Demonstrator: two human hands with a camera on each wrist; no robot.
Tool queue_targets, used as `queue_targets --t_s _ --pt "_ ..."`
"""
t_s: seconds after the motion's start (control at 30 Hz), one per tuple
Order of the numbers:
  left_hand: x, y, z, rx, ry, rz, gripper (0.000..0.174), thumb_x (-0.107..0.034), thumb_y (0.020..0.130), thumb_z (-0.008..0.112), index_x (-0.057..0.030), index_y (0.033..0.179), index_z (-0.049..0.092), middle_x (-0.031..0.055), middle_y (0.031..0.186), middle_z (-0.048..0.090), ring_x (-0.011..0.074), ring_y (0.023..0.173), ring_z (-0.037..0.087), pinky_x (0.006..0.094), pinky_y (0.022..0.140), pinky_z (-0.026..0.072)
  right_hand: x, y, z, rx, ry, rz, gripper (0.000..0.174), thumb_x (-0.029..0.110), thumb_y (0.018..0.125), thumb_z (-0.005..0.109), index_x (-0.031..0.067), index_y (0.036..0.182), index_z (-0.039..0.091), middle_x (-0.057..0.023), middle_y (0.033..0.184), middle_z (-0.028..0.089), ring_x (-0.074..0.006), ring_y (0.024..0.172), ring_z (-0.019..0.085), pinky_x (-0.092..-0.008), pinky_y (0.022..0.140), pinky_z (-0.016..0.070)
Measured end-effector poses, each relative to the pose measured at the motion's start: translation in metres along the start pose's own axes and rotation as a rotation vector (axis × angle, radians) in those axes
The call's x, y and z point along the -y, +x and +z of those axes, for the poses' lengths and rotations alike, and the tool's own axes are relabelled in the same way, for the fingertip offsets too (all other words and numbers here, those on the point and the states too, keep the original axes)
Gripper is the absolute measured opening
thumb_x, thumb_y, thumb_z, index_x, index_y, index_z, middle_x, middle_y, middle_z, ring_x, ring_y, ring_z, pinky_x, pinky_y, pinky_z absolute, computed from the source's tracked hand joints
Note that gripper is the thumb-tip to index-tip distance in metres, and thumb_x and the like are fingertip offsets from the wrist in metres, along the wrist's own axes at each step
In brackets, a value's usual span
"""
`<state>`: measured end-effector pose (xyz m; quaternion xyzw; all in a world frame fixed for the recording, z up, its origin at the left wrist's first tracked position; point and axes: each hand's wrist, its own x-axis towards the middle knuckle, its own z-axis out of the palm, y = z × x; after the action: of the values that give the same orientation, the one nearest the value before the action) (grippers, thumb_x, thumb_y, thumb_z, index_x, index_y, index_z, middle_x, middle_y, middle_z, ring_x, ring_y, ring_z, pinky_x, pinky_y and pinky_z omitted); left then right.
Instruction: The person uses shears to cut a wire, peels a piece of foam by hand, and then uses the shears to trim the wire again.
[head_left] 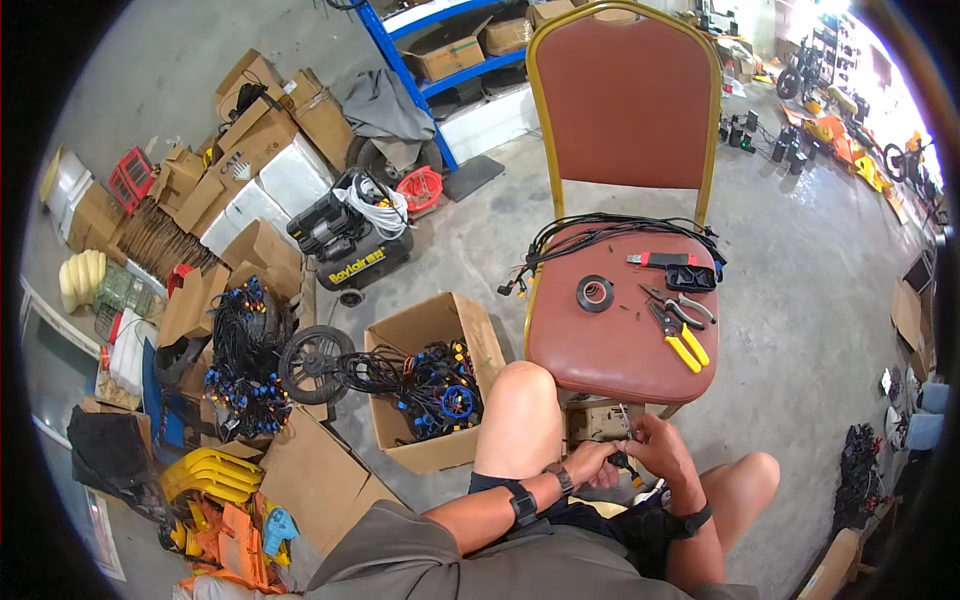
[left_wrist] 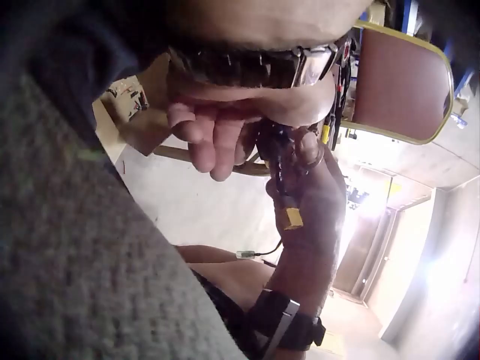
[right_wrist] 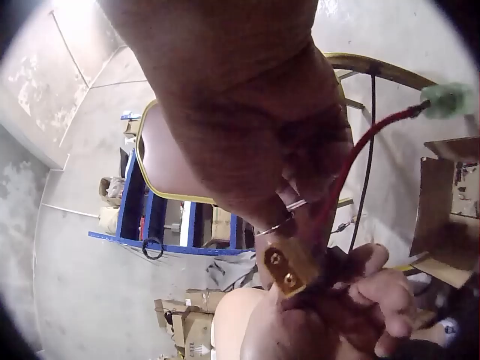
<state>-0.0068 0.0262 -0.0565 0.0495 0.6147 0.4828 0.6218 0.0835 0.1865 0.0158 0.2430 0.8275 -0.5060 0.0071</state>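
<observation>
In the head view, my left hand (head_left: 590,463) and right hand (head_left: 662,450) meet low in front of the chair. Between them is a dark cable end with a yellow connector (head_left: 636,481), also visible as a yellow block (left_wrist: 293,218) below the dark bundle (left_wrist: 276,146). My left hand (left_wrist: 217,131) pinches that bundle, its other fingers loosely bent. Curled fingers of my right hand (left_wrist: 311,191) hold a thin metal tool (head_left: 625,412), partly hidden. The right wrist view shows the connector (right_wrist: 286,268), a red wire (right_wrist: 364,146) and a green connector (right_wrist: 446,100).
On the chair seat (head_left: 570,350) lie black cables (head_left: 620,222), black tape (head_left: 595,293), a red cutter (head_left: 655,260), yellow-handled pliers (head_left: 685,345) and grey-handled pliers (head_left: 690,308). A carton (head_left: 440,458) of cables stands to the left, near a small wheel (head_left: 314,365).
</observation>
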Motion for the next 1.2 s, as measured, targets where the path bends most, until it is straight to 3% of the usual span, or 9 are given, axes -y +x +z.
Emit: queue_targets --t_s 0.1,0.3,0.4,0.5,0.6,0.77,0.83,0.97,1.2 --pt "0.007 0.006 -0.001 0.011 0.01 -0.029 0.049 -0.042 0.096 0.048 0.0035 0.101 0.063 0.0187 0.076 0.07 0.0201 0.058 0.066 0.0272 0.044 0.0464 -0.009 -0.004 0.001 -0.025 -0.009 -0.079 0.039 0.021 0.07 0.086 -0.0029 0.091 0.063 -0.006 0.065 0.056 -0.0141 0.061 0.052 -0.0324 0.056 0.0448" --pt "0.006 0.006 -0.001 0.02 0.033 -0.016 0.047 -0.041 0.097 0.05 0.0042 0.102 0.063 0.0188 0.076 0.07 0.0196 0.057 0.066 0.0264 0.044 0.0459 -0.007 -0.005 0.0 0.022 0.042 -0.033 0.038 0.019 0.07 0.086 -0.0032 0.092 0.063 -0.0066 0.069 0.059 -0.0148 0.064 0.054 -0.0332 0.057 0.0465" --pt "0.003 0.002 0.001 0.013 0.006 -0.021 0.047 -0.041 0.097 0.05 0.0038 0.1 0.064 0.0179 0.076 0.07 0.0194 0.057 0.066 0.0267 0.044 0.0464 -0.008 -0.003 0.001 0.025 0.041 -0.028 0.035 0.017 0.071 0.084 -0.0024 0.093 0.064 -0.0115 0.073 0.063 -0.0223 0.067 0.06 -0.0356 0.064 0.0505" --pt "0.001 -0.001 0.001 0.022 0.041 -0.023 0.049 -0.044 0.097 0.051 0.0035 0.099 0.065 0.0171 0.077 0.07 0.0193 0.058 0.066 0.027 0.045 0.0473 -0.011 0.0 0.005 0.063 0.105 0.068 0.035 0.015 0.072 0.083 -0.002 0.096 0.063 -0.0121 0.075 0.064 -0.0226 0.069 0.061 -0.0357 0.065 0.051" --pt "-0.001 -0.003 0.001 0.01 0.046 -0.008 0.054 -0.048 0.096 0.055 0.0052 0.1 0.066 0.017 0.077 0.071 0.0193 0.058 0.067 0.0266 0.048 0.0487 -0.011 0.0 0.004 0.046 0.121 0.009 0.038 0.014 0.071 0.082 -0.0006 0.101 0.062 -0.0146 0.08 0.065 -0.0245 0.073 0.064 -0.0369 0.068 0.0516" --pt "-0.005 -0.012 0.002 0.027 -0.086 0.047 0.039 -0.033 0.097 0.055 0.0052 0.096 0.065 0.0179 0.081 0.072 0.0222 0.062 0.07 0.0254 0.048 0.0509 -0.039 0.006 0.002 -0.048 0.059 -0.15 0.039 0.017 0.072 0.078 0.0026 0.104 0.061 -0.0192 0.087 0.066 -0.0361 0.081 0.066 -0.0426 0.073 0.0515" --pt "-0.002 -0.009 -0.005 -0.001 -0.211 0.114 0.038 -0.03 0.099 0.051 0.0052 0.097 0.064 0.0194 0.086 0.072 0.0225 0.064 0.07 0.0255 0.049 0.0519 -0.033 0.002 -0.007 -0.082 0.043 -0.045 0.034 0.02 0.074 0.076 0.0035 0.1 0.06 -0.0211 0.09 0.067 -0.0415 0.086 0.065 -0.0463 0.074 0.0514" --pt "-0.019 -0.015 -0.002 -0.039 -0.45 0.356 0.041 -0.027 0.101 0.046 0.0087 0.11 0.063 0.0152 0.097 0.068 0.0221 0.065 0.069 0.0259 0.05 0.0541 -0.05 0.001 0.005 -0.115 -0.206 -0.01 0.035 0.026 0.075 0.076 0.0082 0.098 0.058 -0.0193 0.083 0.067 -0.0426 0.084 0.065 -0.0492 0.07 0.051" --pt "-0.01 -0.001 -0.008 -0.038 -0.468 0.302 0.05 -0.036 0.102 0.041 0.0081 0.119 0.057 0.0183 0.086 0.069 0.0227 0.063 0.068 0.0274 0.049 0.0497 -0.064 -0.004 0.024 -0.075 -0.169 -0.307 0.031 0.025 0.075 0.074 0.0057 0.09 0.056 -0.0188 0.07 0.063 -0.0417 0.07 0.064 -0.0482 0.059 0.0488"
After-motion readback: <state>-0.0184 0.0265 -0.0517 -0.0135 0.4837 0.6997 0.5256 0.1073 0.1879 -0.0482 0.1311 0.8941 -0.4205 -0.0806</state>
